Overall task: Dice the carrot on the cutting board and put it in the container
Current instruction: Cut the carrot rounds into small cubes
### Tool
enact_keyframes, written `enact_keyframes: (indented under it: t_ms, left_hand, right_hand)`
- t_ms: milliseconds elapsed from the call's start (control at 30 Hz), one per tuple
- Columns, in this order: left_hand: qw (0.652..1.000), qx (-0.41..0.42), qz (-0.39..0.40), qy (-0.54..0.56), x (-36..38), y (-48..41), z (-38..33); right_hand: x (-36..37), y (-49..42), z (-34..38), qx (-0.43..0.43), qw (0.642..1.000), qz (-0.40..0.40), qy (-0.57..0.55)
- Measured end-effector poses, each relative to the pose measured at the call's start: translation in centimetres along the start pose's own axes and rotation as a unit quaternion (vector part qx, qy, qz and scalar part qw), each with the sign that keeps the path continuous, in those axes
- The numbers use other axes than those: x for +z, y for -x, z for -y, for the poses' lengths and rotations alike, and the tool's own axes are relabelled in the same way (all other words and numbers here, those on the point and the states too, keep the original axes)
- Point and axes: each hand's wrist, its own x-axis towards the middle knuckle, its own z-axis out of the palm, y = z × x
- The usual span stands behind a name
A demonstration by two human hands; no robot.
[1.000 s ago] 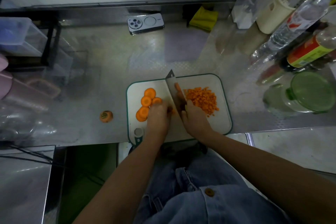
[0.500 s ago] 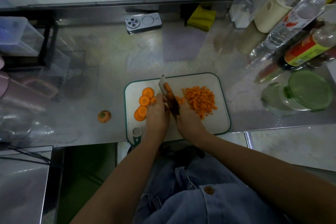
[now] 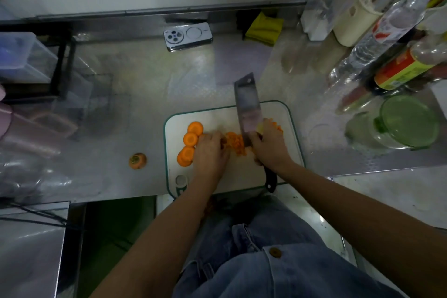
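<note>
A white cutting board (image 3: 273, 109) with a green rim lies at the counter's near edge. Three round carrot slices (image 3: 189, 139) sit on its left side. My left hand (image 3: 210, 152) rests curled on cut carrot pieces (image 3: 235, 143) in the board's middle. My right hand (image 3: 272, 146) grips the handle of a cleaver (image 3: 248, 109), whose blade is lifted and tilted flat over the board. The diced carrot pile (image 3: 277, 126) is mostly hidden behind blade and hand. A glass container with a green lid (image 3: 408, 121) stands to the right.
A carrot top (image 3: 137, 161) lies on the steel counter left of the board. A phone (image 3: 187, 36) and a yellow cloth (image 3: 264, 28) lie at the back. Bottles (image 3: 387, 38) crowd the back right. Plastic boxes (image 3: 21, 58) stand at the left.
The cleaver has lifted off the board and its blade has turned flat toward the camera, covering the diced pile. My left hand stays on the carrot pieces.
</note>
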Motion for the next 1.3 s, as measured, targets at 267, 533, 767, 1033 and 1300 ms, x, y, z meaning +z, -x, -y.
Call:
enact_keyframes:
  t_ms: [267, 533, 767, 1033, 1300]
  left_hand:
    - [0.982, 0.154, 0.027, -0.108, 1.0, -2.1, -2.1]
    - [0.966, 0.186, 0.059, -0.172, 1.1, -3.0, -2.8]
    - [0.932, 0.292, 0.082, -0.199, 0.9, -3.8, -3.1]
    - [0.905, 0.338, 0.077, -0.248, 1.7, -4.6, -2.8]
    - [0.992, 0.075, 0.051, 0.087, 1.0, -5.0, -2.6]
  right_hand:
    - [-2.6, -0.4, -3.0, 0.054, 0.998, -0.020, -0.016]
    - [-3.0, -0.1, -3.6, 0.068, 0.997, -0.002, -0.022]
    - [-2.8, -0.4, -3.6, 0.078, 0.996, 0.007, -0.039]
    - [-3.2, -0.5, -3.4, 0.074, 0.996, 0.003, -0.054]
    - [-3.8, -0.6, -3.3, 0.086, 0.991, -0.012, -0.103]
